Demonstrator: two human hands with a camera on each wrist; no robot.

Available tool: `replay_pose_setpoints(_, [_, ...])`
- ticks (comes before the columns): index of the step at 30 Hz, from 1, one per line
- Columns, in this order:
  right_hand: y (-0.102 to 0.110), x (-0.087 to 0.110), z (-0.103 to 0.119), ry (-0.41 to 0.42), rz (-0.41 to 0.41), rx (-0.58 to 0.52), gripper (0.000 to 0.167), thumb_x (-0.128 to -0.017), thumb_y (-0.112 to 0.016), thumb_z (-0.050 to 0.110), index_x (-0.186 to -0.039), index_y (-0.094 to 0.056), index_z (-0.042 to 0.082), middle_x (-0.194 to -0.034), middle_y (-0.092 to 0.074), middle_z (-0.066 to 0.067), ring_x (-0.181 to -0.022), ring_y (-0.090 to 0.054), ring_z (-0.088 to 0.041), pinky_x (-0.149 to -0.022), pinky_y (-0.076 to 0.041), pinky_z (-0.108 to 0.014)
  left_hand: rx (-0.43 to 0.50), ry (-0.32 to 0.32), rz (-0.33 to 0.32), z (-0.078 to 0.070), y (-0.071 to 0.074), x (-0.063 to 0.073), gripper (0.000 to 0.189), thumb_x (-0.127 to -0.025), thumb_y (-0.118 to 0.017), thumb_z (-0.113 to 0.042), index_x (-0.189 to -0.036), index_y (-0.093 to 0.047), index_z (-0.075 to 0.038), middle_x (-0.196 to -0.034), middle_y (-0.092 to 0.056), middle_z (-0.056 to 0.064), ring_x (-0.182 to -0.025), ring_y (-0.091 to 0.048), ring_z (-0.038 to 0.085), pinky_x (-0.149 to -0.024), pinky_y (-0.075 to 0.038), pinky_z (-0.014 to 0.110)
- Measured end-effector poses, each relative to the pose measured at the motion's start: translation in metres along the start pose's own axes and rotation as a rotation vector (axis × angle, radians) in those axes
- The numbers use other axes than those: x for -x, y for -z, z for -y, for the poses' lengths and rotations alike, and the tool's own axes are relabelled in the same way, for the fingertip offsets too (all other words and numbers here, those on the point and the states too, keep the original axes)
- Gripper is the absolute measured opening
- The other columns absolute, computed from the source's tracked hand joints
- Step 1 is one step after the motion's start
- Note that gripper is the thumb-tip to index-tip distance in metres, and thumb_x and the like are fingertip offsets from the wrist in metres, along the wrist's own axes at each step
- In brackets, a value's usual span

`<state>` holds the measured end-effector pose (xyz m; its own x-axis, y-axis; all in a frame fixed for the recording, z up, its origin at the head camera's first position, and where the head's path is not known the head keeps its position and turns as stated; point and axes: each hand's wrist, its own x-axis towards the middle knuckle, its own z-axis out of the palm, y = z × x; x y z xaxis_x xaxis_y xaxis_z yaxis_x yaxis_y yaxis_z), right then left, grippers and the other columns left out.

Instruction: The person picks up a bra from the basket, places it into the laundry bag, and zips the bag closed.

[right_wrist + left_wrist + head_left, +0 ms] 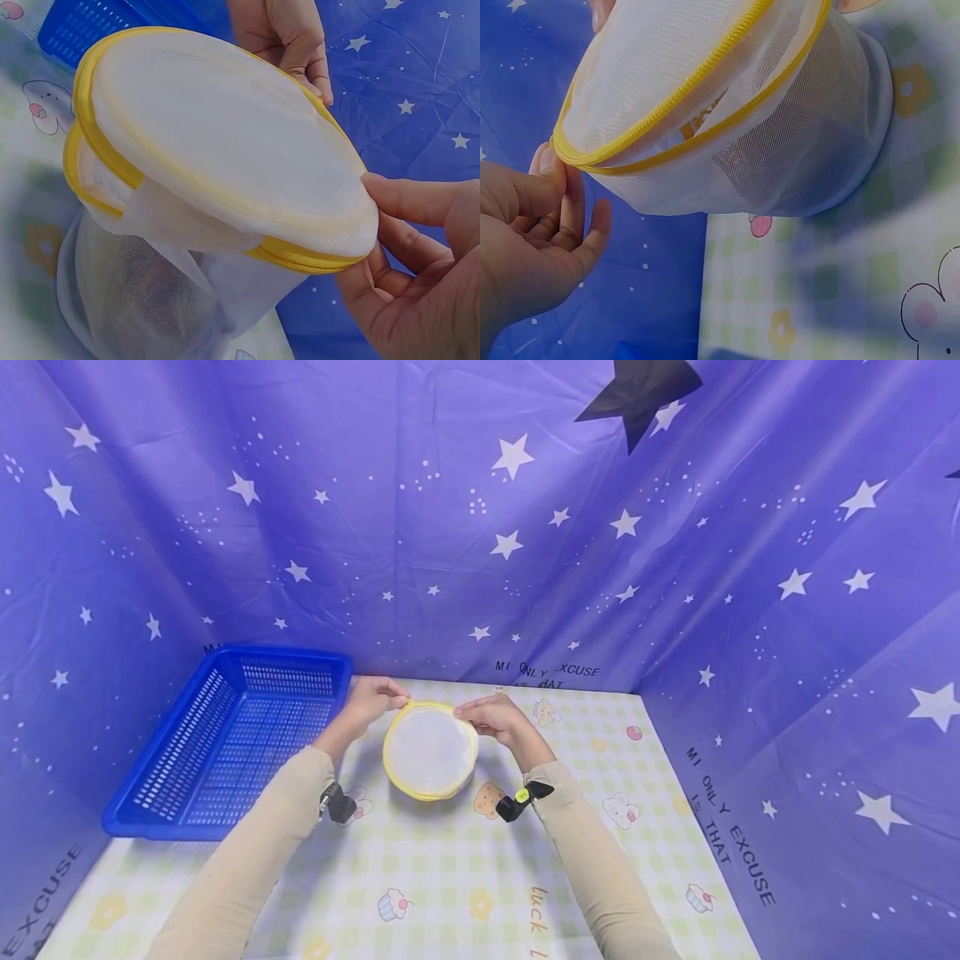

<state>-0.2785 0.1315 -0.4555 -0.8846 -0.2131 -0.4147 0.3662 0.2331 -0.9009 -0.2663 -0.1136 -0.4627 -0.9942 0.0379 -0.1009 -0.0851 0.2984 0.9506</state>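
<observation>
A round white mesh laundry bag (430,753) with a yellow zipper rim stands on the table in front of me. Its lid (656,71) is partly unzipped, and a gap shows between the two yellow edges in both wrist views. My left hand (372,700) pinches the yellow rim at the bag's far left, thumb against fingers (551,176). On the far right side my right hand (501,720) pinches the lid's edge, with the thumb on top and the fingers beneath it (409,244). Something dim shows through the mesh wall (150,292), too blurred to name.
A blue plastic basket (217,827) with slotted walls stands on the left of the table, close to my left forearm. Checked cloth with cartoon prints covers the table (600,877). Purple star-patterned curtains (450,568) hang behind and at both sides.
</observation>
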Motion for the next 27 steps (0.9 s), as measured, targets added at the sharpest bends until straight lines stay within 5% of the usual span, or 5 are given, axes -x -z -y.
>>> replay_pose_setpoints(17, [0.0016, 0.0041, 0.0013, -0.011, -0.063, -0.029, 0.031, -0.087, -0.077, 0.004, -0.115, -0.071, -0.008, -0.081, -0.076, 0.0, -0.069, -0.069, -0.009, -0.068, -0.06, -0.022, 0.023, -0.014, 0.011, 0.0006, 0.0002, -0.0001, 0.014, -0.093, -0.066, 0.003, -0.103, -0.069, 0.012, -0.089, -0.074, 0.007, -0.075, -0.061, 0.004, -0.088, -0.058, 0.032])
replay_pose_setpoints(27, [0.0078, 0.0061, -0.0003, -0.001, -0.058, -0.065, 0.031, -0.09, -0.073, 0.002, -0.118, -0.069, -0.011, -0.076, -0.075, 0.002, -0.066, -0.069, -0.008, -0.068, -0.06, -0.022, 0.048, -0.078, -0.003, 0.0083, 0.0042, 0.0008, 0.006, -0.089, -0.072, 0.001, -0.094, -0.072, 0.005, -0.093, -0.076, 0.016, -0.082, -0.069, 0.019, -0.087, -0.06, 0.039])
